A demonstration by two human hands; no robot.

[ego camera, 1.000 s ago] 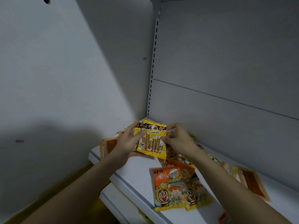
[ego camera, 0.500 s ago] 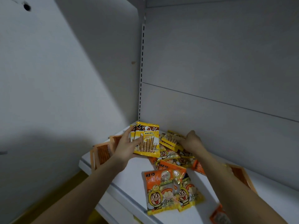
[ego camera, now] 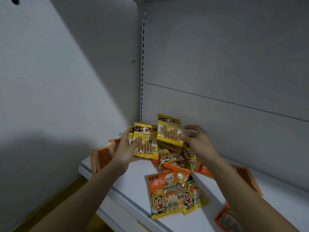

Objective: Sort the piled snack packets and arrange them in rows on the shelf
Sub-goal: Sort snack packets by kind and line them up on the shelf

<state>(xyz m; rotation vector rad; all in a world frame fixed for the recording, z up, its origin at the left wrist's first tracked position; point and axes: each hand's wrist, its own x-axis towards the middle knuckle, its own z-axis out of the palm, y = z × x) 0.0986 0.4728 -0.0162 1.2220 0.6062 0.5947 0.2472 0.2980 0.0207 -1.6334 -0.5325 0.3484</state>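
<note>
Left hand [ego camera: 124, 152] grips a yellow wafer-roll packet [ego camera: 145, 141], thumb curled over its front, fingers behind; there looks to be a second like packet stacked behind it, edge showing at left. Held above the left end of the white shelf [ego camera: 132, 180], near the corner. Right hand [ego camera: 197, 142] pinches another yellow wafer-roll packet [ego camera: 169, 132] by its right edge, thumb and fingers curled on it, lifted upright just right of the left-hand packet, over the pile. Pile of snack packets [ego camera: 177, 162] lies on the shelf under and between the hands, orange and yellow mixed. Nearer the front edge, an orange cartoon-face packet [ego camera: 164, 195] overlaps a yellow one [ego camera: 194, 198]. Orange-framed packets [ego camera: 102, 157] sit at the shelf's left end, behind the left wrist. Another orange-edged packet [ego camera: 247, 180] lies right of the right forearm; one more [ego camera: 225, 221] at bottom, blurred.
</note>
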